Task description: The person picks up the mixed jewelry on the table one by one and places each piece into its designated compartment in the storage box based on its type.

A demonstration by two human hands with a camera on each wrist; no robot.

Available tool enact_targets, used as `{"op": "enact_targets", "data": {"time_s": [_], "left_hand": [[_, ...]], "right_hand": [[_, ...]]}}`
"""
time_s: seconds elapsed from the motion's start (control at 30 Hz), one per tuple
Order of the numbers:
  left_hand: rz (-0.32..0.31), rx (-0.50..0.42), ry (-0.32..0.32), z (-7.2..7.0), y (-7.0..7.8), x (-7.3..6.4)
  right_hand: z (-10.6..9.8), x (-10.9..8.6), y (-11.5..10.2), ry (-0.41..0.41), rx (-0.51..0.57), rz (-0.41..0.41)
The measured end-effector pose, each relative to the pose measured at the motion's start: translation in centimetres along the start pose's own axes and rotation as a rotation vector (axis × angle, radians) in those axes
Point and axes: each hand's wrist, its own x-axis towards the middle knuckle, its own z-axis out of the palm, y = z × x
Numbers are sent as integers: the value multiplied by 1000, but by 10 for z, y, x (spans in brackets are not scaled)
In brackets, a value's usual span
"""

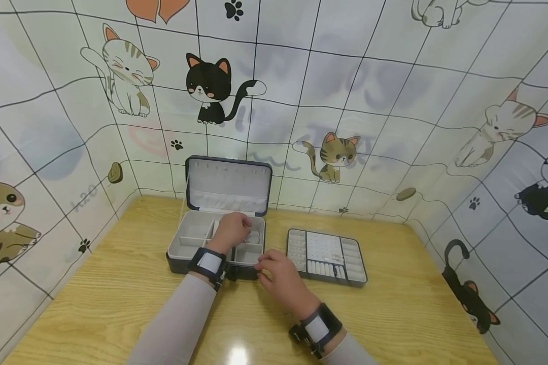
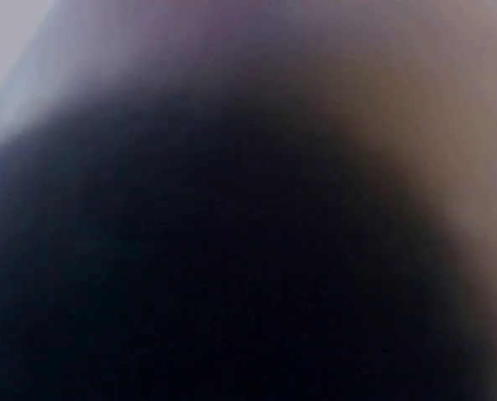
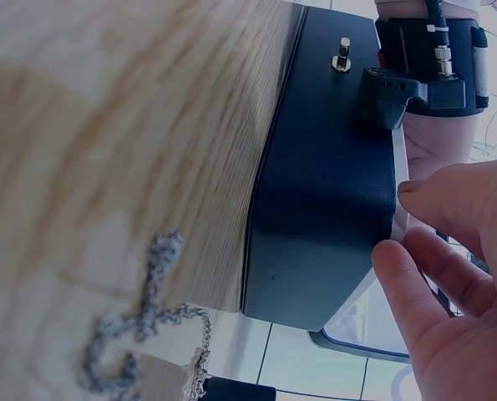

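An opened dark jewelry box (image 1: 246, 272) with a pale divided interior stands on the table, lid (image 1: 228, 185) raised behind it. My left hand (image 1: 230, 232) reaches down into its right rear compartment, fingers bent, beside a thin round bangle-like piece (image 1: 257, 237). I cannot tell whether these fingers hold something; the left wrist view is dark and blurred. At the box's front right corner is my right hand (image 1: 283, 279), its fingertips (image 3: 390, 255) touching the pale rim (image 3: 401, 219) with the fingers loosely bent. A silver chain (image 3: 152, 309) appears blurred in the right wrist view.
To the right of the box lies a divided jewelry tray (image 1: 358, 284) with small pieces in it. The wooden table (image 1: 406, 294) meets a cat-patterned cloth (image 1: 278, 126) at the back and sides. Black camera bands (image 1: 209, 264) are strapped round both wrists.
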Motion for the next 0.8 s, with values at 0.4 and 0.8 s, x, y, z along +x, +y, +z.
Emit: {"op": "enact_targets", "data": {"time_s": [0.4,0.8], "left_hand": [[66,59,15,4,-2,2],[78,71,8,6,-3,1]], "right_hand": [[0,0,1,6,2,-10],[2,0,1,24,-3,-34]]}}
